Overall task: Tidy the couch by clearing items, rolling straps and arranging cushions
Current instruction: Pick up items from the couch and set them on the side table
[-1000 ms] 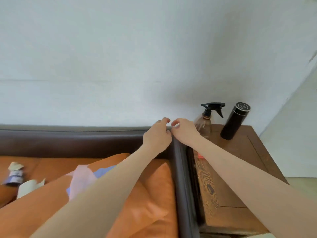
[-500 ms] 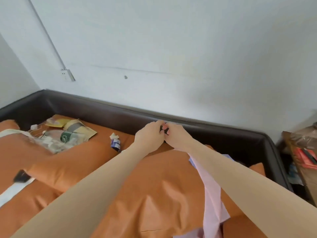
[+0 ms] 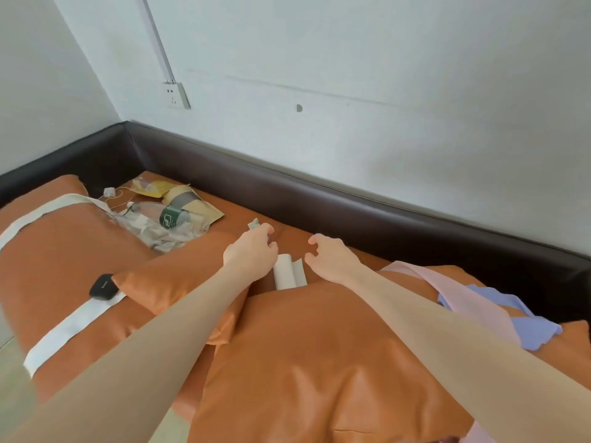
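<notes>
The rolled white strap (image 3: 287,272) lies on the couch seat (image 3: 297,239) between both hands, long axis 12-to-6, touching the left hand (image 3: 251,255) at its 3 o'clock; right hand (image 3: 332,257) loosely curled, empty; left grip unclear.

Single head view, worn by person, looks forward and down along both forearms. Faces couch (image 3: 351,215) back rail and white wall (image 3: 351,75) behind, room corner at upper left. Near: orange cushion (image 3: 319,362) fills lower frame; left hand (image 3: 251,254) and right hand (image 3: 332,259) mid-frame. Wide-angle bends edges.
</notes>
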